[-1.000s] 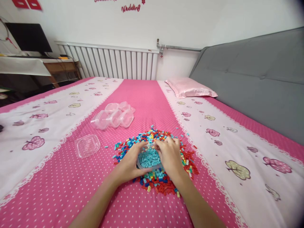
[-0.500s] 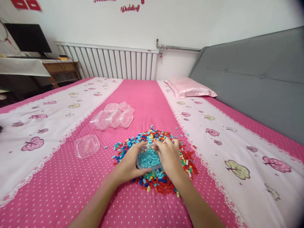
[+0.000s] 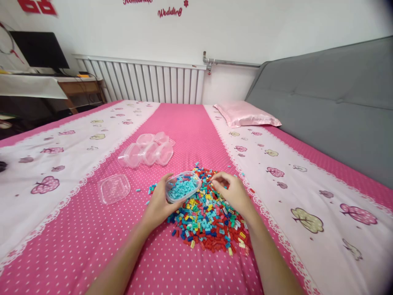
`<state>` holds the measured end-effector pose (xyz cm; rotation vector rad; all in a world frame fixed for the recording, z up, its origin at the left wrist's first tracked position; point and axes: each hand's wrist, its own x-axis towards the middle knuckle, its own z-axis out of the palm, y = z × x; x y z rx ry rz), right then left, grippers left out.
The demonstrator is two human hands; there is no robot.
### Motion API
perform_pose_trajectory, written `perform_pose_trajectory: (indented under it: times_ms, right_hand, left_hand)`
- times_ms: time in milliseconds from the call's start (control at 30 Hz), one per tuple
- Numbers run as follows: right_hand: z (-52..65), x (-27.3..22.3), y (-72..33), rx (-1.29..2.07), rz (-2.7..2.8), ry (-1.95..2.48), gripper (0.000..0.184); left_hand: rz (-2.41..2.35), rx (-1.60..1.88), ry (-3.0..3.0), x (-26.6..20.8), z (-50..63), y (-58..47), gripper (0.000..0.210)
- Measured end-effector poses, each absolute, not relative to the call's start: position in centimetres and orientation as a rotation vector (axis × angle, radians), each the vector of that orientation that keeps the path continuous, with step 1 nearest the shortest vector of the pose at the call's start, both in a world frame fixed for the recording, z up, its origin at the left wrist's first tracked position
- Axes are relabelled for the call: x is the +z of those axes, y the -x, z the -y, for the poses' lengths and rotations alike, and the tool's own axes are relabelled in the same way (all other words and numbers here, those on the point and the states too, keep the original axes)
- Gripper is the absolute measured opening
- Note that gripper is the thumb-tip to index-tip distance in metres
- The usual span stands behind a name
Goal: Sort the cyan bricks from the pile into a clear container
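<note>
My left hand grips a clear plastic container around its left side, thumb along the near wall. Light blue toy bricks lie inside, and the container tilts a little over the left part of a mixed brick pile. Red, blue, yellow, green and white pieces make up that pile, spread on the pink bedsheet. Over its right side hovers my right hand, thumb and fingertips pinched together; whatever may be between them is too small to make out.
A clear lid lies flat to the left of the pile. Several clear containers are grouped behind it. Farther off are a pink pillow, a grey headboard, a white radiator and a monitor on a desk.
The container has moved left and up in my left hand. My right hand has drawn away from it to the right, uncovering the middle of the pile.
</note>
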<state>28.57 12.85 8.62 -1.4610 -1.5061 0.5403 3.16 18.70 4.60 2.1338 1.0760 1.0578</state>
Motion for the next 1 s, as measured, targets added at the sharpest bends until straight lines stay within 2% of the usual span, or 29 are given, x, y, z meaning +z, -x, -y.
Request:
perform_pose_trajectory:
  times_ms: [133,233,400,833,1000]
  right_hand:
    - [-12.1,8.5,-28.0,0.858,1.952,1.383,0.008]
    - [-11.8,8.1,-27.2,0.961,2.143,1.368,0.014]
    - [-11.7,7.7,-26.5,0.828,2.258,1.474,0.020]
    - [-10.5,9.0,-24.5,0.532,2.357,1.709,0.017]
    - [-10.4,8.8,-24.0,0.539,2.353,1.678,0.018]
  left_hand:
    - [-1.064,1.045,-2.151,4.6,-18.7,-3.3,0.075]
    - [-1.064,1.051,-2.149,4.6,-18.8,-3.3,0.074]
    - [-1.051,1.055,-2.150,4.4,-18.8,-3.2,0.076]
    - [-1.060,1.030,-2.152,4.6,-18.7,-3.4,0.074]
    - [-1.056,1.039,-2.163,4.7,-18.7,-3.5,0.073]
